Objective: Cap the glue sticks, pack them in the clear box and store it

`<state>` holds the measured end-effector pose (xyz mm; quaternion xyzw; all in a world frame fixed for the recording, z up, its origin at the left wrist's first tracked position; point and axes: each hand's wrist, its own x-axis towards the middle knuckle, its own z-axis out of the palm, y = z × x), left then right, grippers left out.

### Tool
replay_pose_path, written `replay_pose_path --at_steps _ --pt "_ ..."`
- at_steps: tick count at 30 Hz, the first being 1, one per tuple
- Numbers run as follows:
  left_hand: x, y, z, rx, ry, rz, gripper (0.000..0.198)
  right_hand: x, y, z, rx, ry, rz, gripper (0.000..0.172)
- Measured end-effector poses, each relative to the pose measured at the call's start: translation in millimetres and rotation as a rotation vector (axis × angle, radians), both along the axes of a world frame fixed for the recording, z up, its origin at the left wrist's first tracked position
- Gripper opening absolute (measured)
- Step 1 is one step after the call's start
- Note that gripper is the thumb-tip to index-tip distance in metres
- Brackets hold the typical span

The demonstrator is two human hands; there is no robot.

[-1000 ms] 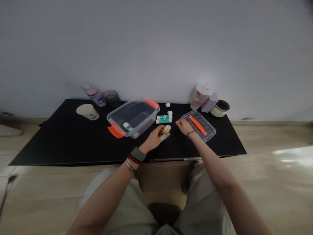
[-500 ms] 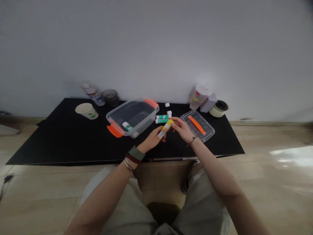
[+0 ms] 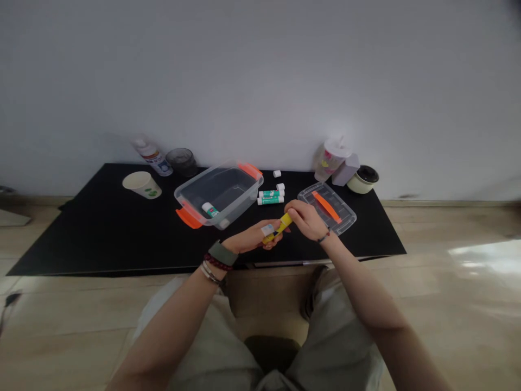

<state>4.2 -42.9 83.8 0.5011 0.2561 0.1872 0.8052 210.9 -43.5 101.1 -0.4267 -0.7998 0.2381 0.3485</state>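
Observation:
My left hand (image 3: 257, 235) is wrapped round the body of a yellow glue stick (image 3: 269, 238), which tilts up to the right. At its upper end, the fingers of my right hand (image 3: 304, 218) grip the yellow cap (image 3: 286, 219); I cannot tell whether cap and body are still joined. Beyond my hands lie two green-and-white glue sticks (image 3: 271, 201), side by side on the black table. Two small white caps (image 3: 277, 174) are behind them. Another green glue stick (image 3: 210, 209) shows at the near end of the clear plastic box (image 3: 240, 207) with orange latches.
The clear lid (image 3: 345, 217) with an orange handle lies at the right. A paper cup (image 3: 142, 184), a spray can (image 3: 152, 157) and a dark cup (image 3: 182, 162) stand at the left. A tumbler (image 3: 330, 160), a pale box (image 3: 345, 169) and a cream pot (image 3: 361, 183) stand back right.
The glue stick has turned in my left hand and come lower, showing more yellow. My right hand has shifted slightly right and down with its fingers round the cap.

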Motion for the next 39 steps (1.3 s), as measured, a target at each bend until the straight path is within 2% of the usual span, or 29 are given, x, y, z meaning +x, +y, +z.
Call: replay_pose_path --at_steps 3,7,12,16,18,19,21,24,25,27,30,35,37,39 --pt "1 -2 5.5 0.058 -0.013 -0.029 0.052 -3 -4 0.7 0.084 -0.124 0.008 0.053" --pt "5 -7 9.8 0.164 0.034 -0.015 0.055 -11 -8 0.2 0.075 -0.194 -0.048 0.052" --pt "11 -13 5.1 0.356 0.124 0.127 0.052 -20 -7 -1.4 0.013 -0.227 -0.167 0.048" --pt "11 -13 0.3 0.638 0.346 0.289 0.041 -28 -3 -7.7 -0.026 -0.318 -0.306 0.048" --pt "10 -12 -0.1 0.707 0.430 0.323 0.038 -31 -3 -10.3 -0.066 -0.347 -0.387 0.048" --pt "9 -12 0.3 0.697 0.438 0.320 0.038 -32 -4 -10.7 -0.084 -0.347 -0.412 0.049" --pt "8 -12 2.6 0.575 0.366 0.262 0.042 -32 -6 -8.7 -0.086 -0.304 -0.383 0.050" --pt "9 -15 7.8 0.297 0.150 0.098 0.050 -28 -12 0.3 -0.003 -0.163 -0.178 0.047" --pt "9 -16 9.2 0.241 0.094 0.061 0.052 -26 -14 4.1 0.023 -0.127 -0.130 0.045" --pt "10 -18 10.4 0.236 0.047 0.048 0.052 -25 -17 10.7 0.042 -0.107 -0.106 0.039" --pt "9 -18 8.2 0.436 0.143 0.117 0.049 -26 -19 15.0 0.008 -0.186 -0.161 0.037" --pt "7 -13 1.7 0.874 0.522 0.222 0.028 -36 -18 6.7 -0.123 -0.291 -0.353 0.035" --pt "7 -12 -0.1 0.921 0.597 0.245 0.025 -38 -16 2.0 -0.192 -0.268 -0.403 0.034" --pt "8 -11 -0.9 0.846 0.562 0.222 0.028 -36 -16 -0.7 -0.241 -0.199 -0.381 0.034"
